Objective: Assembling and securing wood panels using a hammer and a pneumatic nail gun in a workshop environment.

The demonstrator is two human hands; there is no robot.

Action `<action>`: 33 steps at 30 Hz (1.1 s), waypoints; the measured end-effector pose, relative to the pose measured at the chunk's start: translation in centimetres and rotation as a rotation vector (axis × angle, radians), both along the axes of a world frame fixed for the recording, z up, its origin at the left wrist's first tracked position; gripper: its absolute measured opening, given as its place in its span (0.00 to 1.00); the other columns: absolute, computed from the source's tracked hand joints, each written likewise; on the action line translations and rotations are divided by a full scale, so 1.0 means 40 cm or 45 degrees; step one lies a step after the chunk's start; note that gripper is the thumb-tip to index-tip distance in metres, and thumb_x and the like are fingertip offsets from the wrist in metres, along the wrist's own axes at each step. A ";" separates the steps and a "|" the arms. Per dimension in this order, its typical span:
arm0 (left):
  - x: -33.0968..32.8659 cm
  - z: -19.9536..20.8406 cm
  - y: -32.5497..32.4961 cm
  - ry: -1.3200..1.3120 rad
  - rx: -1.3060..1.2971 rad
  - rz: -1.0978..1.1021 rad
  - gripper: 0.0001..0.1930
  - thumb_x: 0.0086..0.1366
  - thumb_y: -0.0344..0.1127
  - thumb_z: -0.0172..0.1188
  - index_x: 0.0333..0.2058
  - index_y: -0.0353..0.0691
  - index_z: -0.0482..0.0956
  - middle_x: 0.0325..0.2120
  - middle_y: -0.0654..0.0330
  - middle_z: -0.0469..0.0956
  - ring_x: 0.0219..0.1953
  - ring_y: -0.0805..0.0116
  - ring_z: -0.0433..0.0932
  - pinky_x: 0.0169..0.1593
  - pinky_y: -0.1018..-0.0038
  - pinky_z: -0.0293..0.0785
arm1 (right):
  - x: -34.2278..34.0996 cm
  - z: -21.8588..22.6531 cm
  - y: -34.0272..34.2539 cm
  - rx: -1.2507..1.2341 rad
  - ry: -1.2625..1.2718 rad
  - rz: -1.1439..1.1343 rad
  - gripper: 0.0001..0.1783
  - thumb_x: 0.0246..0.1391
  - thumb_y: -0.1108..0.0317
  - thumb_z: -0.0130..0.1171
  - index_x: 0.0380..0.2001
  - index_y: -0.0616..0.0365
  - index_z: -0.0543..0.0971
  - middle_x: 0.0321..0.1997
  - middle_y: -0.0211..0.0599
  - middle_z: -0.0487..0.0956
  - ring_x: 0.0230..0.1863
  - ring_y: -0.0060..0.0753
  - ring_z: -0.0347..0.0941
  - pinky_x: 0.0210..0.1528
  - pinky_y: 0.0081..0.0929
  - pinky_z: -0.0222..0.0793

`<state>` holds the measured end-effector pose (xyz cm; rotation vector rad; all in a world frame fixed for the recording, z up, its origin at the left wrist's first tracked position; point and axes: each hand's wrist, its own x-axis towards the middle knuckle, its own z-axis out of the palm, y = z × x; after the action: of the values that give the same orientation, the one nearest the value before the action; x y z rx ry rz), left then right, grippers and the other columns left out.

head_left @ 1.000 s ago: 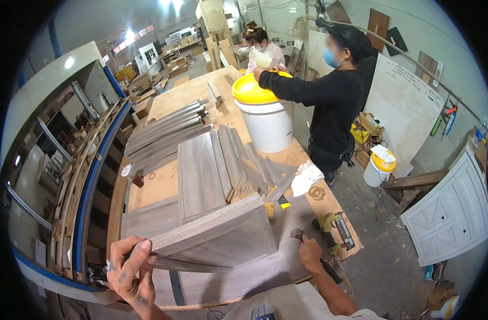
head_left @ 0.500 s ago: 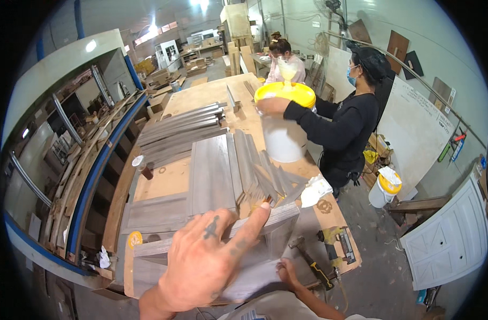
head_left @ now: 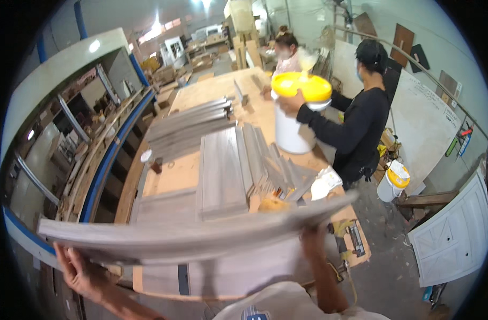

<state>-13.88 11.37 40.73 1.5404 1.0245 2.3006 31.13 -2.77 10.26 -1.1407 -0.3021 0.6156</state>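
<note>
A long grey wood-grained panel (head_left: 174,240) is raised above the near end of the table, smeared by motion and higher at its right end. My left hand (head_left: 83,274) grips its left end from below, fingers against the edge. Near the right end, my right hand (head_left: 313,242) holds the panel from underneath; its fingers are partly hidden and blurred. Under the panel a flat grey board (head_left: 228,277) lies on the table, with a small dark strip (head_left: 183,279) on it. Beyond it are a wide grey board (head_left: 220,170) and several narrow grey strips (head_left: 254,160).
A co-worker in black (head_left: 361,117) holds a white bucket with a yellow lid (head_left: 294,125) at the table's right side. Another person (head_left: 286,53) is farther back. A nail gun (head_left: 353,240) lies at the right edge; a small cup (head_left: 150,160) stands left. A blue-edged rack (head_left: 102,176) runs along the left.
The grey panel has been lifted and turned across the view. My left hand went from its top to its left end; my right hand rose to the right end. The co-worker's bucket shifted slightly right in view.
</note>
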 end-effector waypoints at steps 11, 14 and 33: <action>0.232 -0.921 -0.067 -1.463 -1.392 -0.567 0.26 0.75 0.57 0.41 0.53 0.39 0.71 0.42 0.58 0.76 0.38 0.64 0.74 0.41 0.60 0.77 | -0.123 0.892 0.151 0.006 -2.200 0.223 0.28 0.35 0.63 0.79 0.40 0.62 0.78 0.34 0.42 0.81 0.36 0.42 0.80 0.39 0.34 0.73; 0.292 -0.952 -0.101 -1.623 -1.739 -0.532 0.26 0.76 0.56 0.38 0.52 0.38 0.70 0.44 0.55 0.74 0.43 0.62 0.72 0.43 0.62 0.74 | -0.167 0.868 0.170 -0.119 -2.400 0.248 0.26 0.35 0.65 0.78 0.37 0.61 0.76 0.33 0.44 0.79 0.35 0.52 0.77 0.36 0.39 0.71; 0.310 0.010 -0.047 1.347 0.283 -0.007 0.23 0.53 0.30 0.71 0.50 0.38 0.82 0.52 0.51 0.78 0.55 0.49 0.76 0.58 0.56 0.71 | -0.162 0.823 0.095 0.133 -2.567 0.174 0.32 0.38 0.69 0.74 0.52 0.50 0.80 0.48 0.37 0.78 0.45 0.39 0.77 0.52 0.45 0.66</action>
<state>-1.50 9.50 41.14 2.9401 0.9041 1.5278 24.63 1.03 43.16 -1.2690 -2.0686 -0.6794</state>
